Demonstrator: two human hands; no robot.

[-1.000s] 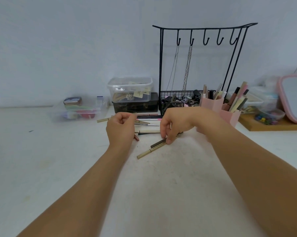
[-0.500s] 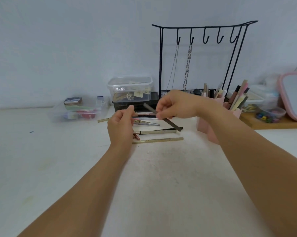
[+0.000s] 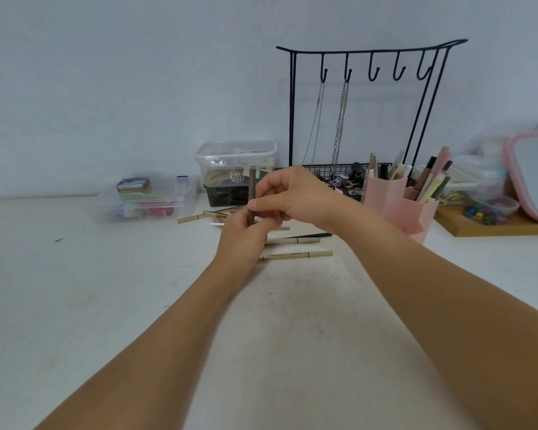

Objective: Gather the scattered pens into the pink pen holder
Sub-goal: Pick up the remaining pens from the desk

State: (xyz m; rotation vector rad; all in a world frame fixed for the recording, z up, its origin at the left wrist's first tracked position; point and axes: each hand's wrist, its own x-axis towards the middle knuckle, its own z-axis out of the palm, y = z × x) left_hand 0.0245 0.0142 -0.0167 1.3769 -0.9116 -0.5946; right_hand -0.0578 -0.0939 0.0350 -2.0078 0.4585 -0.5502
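Head view: right hand (image 3: 288, 197) pinches slim dark grey-brown pen (image 3: 252, 193) upright, left hand (image 3: 244, 235) grips its lower end; approx. five pens on white tabletop (image 3: 137, 305) left, pink plastic pen holder (image 3: 398, 203) part-full at right.

A white table (image 3: 106, 305) was strewn with beige pens (image 3: 297, 255); a pink pen holder (image 3: 398, 206), clear boxes (image 3: 143, 200) and a wooden board (image 3: 494, 228) were set on it.
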